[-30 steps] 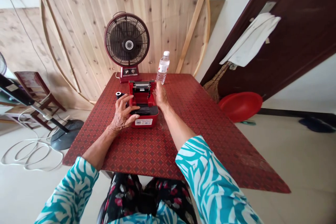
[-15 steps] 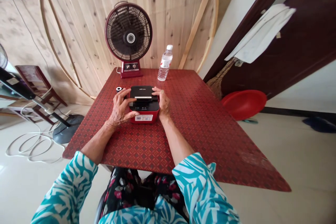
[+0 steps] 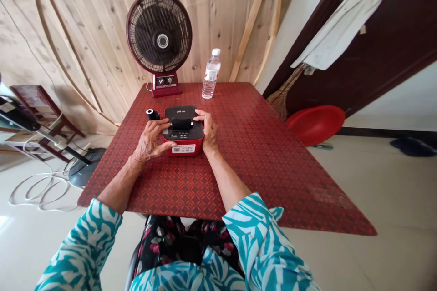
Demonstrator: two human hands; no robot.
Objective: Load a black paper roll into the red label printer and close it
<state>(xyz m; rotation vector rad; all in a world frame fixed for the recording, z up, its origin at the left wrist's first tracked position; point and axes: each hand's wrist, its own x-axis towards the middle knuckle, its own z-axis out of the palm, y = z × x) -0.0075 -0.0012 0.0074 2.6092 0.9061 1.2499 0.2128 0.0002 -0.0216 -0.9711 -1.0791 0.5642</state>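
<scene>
A small red-and-black label printer (image 3: 186, 136) sits on the table between my hands, its white sticker facing me. Across the top of it lies a dark roll (image 3: 182, 123), apparently in an open slot. My left hand (image 3: 150, 138) grips the printer's left side, fingertips by the roll's end and thumb at the front corner. On the other side, my right hand (image 3: 209, 132) holds the right edge, with its fingertips on the black top. A second black roll with a white-rimmed core (image 3: 152, 114) stands just beyond my left fingers.
A dark red fan (image 3: 160, 41) and a clear water bottle (image 3: 211, 74) stand at the back of the patterned red table (image 3: 259, 159). A red basin (image 3: 316, 125) and a broom (image 3: 285, 97) are at the right. Cable (image 3: 30, 191) coils on the floor at left.
The printer's top looks different: the dark roll now shows across it, where a pale strip was. My fingers have shifted slightly along the sides. The view has tilted a little.
</scene>
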